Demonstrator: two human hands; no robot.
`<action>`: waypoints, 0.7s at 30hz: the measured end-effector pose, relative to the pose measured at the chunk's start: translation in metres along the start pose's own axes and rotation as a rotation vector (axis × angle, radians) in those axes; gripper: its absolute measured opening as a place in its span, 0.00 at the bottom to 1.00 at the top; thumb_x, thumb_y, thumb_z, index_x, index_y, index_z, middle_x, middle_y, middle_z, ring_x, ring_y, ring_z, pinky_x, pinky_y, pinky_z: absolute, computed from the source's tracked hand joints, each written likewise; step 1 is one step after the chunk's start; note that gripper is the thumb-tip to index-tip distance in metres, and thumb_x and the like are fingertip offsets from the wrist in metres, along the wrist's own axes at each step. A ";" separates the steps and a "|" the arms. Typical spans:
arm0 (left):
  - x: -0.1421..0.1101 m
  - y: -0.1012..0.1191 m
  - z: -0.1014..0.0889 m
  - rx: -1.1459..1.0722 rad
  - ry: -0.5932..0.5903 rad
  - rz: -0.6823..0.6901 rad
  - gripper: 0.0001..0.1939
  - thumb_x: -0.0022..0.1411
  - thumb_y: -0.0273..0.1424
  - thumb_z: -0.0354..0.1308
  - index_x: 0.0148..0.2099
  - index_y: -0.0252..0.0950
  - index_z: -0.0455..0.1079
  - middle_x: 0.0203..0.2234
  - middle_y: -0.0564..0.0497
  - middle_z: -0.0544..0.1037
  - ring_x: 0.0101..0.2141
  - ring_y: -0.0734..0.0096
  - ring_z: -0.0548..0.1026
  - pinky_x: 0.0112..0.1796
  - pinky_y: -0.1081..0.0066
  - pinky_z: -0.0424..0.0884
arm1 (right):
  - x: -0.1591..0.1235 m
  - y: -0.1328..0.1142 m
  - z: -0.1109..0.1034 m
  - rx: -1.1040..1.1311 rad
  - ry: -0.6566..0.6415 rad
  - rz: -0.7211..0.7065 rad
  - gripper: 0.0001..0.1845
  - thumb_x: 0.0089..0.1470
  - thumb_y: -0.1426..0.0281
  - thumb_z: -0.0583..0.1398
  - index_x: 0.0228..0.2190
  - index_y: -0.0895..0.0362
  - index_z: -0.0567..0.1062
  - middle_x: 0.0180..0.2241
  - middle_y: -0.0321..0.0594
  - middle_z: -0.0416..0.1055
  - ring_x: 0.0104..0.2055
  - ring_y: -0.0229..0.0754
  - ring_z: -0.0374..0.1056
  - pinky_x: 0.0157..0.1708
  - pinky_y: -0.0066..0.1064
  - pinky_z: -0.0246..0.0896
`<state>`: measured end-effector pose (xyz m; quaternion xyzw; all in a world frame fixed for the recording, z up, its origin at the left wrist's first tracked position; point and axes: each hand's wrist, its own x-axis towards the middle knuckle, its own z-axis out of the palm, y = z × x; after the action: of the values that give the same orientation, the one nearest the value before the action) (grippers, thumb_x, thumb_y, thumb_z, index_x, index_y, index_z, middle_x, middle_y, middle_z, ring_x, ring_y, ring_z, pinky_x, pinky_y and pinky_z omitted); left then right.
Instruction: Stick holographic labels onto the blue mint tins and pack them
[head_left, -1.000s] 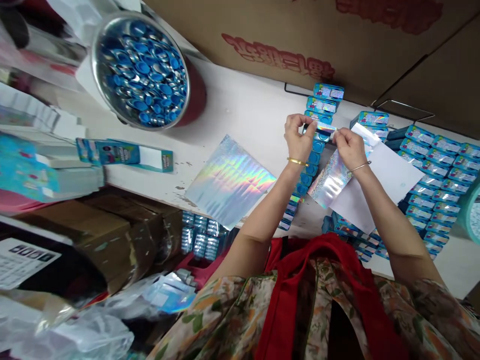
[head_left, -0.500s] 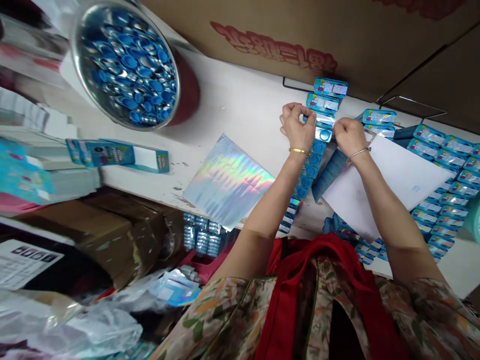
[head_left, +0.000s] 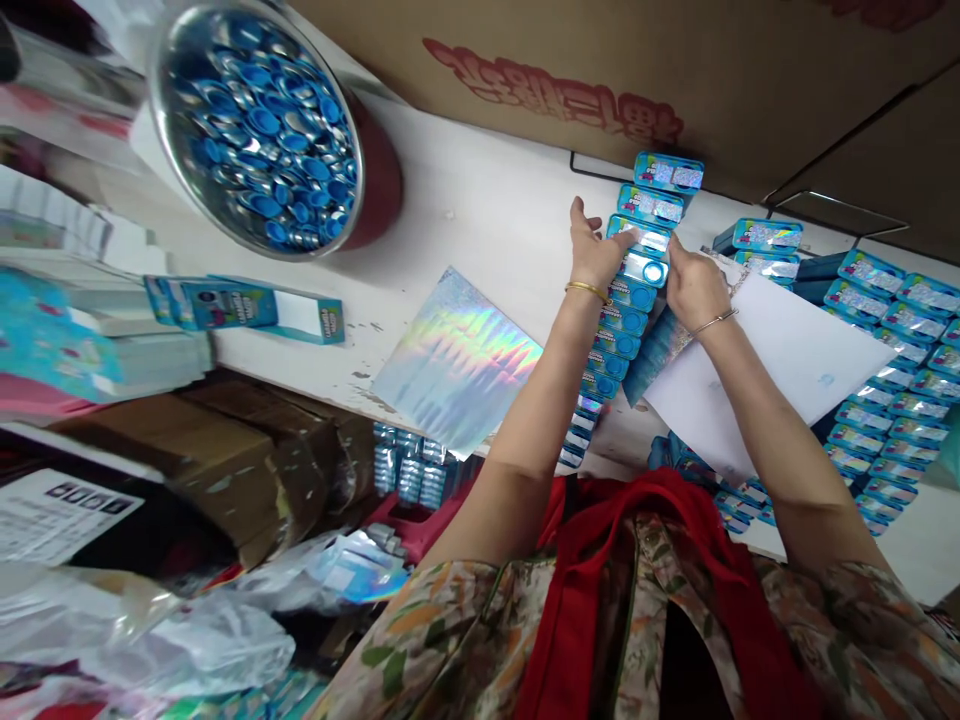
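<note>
A row of small blue boxes runs across the white table. My left hand has its fingers spread, and its thumb presses a holographic sticker onto one box near the far end of the row. My right hand is curled beside it, a fingertip on the same sticker. A white-backed sticker sheet is tucked under my right hand and wrist. Both wrists wear thin bangles.
A metal bowl full of blue caps stands at the far left. A loose holographic sheet lies near the table's front edge. More stickered blue boxes fill the right side. Cardboard cartons stand behind, and a flat blue carton lies at the left.
Both hands came down from holding a peeled sticker in the air and now press it onto a box. The sticker sheet dropped flat onto the table under my right hand.
</note>
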<state>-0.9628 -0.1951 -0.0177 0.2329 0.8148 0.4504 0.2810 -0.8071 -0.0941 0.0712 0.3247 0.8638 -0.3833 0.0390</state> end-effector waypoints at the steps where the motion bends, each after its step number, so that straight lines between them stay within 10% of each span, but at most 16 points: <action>1: 0.000 0.003 -0.003 -0.011 -0.005 -0.039 0.39 0.63 0.40 0.64 0.71 0.47 0.52 0.55 0.42 0.71 0.58 0.55 0.72 0.55 0.56 0.72 | 0.000 0.000 0.001 -0.035 -0.034 0.011 0.28 0.62 0.62 0.52 0.60 0.58 0.69 0.33 0.48 0.77 0.41 0.55 0.73 0.46 0.48 0.69; 7: -0.061 0.082 -0.027 0.018 0.132 0.149 0.31 0.67 0.46 0.59 0.68 0.46 0.57 0.64 0.43 0.66 0.68 0.49 0.60 0.64 0.51 0.62 | -0.026 -0.001 -0.015 -0.129 0.024 0.001 0.29 0.64 0.63 0.48 0.61 0.59 0.69 0.41 0.53 0.79 0.45 0.56 0.74 0.49 0.49 0.70; 11: -0.118 0.117 0.005 0.009 -0.188 0.340 0.22 0.74 0.43 0.46 0.63 0.40 0.64 0.59 0.43 0.73 0.62 0.58 0.69 0.62 0.57 0.65 | -0.067 0.011 -0.041 -0.021 0.242 -0.068 0.33 0.69 0.56 0.40 0.63 0.57 0.67 0.48 0.52 0.76 0.52 0.53 0.73 0.55 0.49 0.69; 15: -0.142 0.127 0.048 0.234 -0.346 0.158 0.26 0.71 0.39 0.53 0.65 0.31 0.62 0.56 0.36 0.76 0.59 0.53 0.72 0.59 0.56 0.68 | -0.102 0.034 -0.063 0.023 0.380 -0.014 0.33 0.69 0.52 0.39 0.62 0.54 0.67 0.45 0.50 0.75 0.50 0.50 0.73 0.52 0.48 0.70; 21: -0.135 0.143 0.044 0.364 -0.422 0.201 0.12 0.73 0.31 0.49 0.48 0.36 0.73 0.41 0.45 0.82 0.45 0.60 0.79 0.46 0.65 0.71 | -0.116 0.037 -0.099 -0.312 0.289 -0.058 0.29 0.67 0.50 0.46 0.58 0.50 0.70 0.59 0.50 0.68 0.66 0.59 0.58 0.64 0.63 0.51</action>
<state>-0.8163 -0.1848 0.1201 0.4474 0.7786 0.2643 0.3518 -0.6756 -0.0689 0.1541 0.3414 0.9182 -0.1955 -0.0464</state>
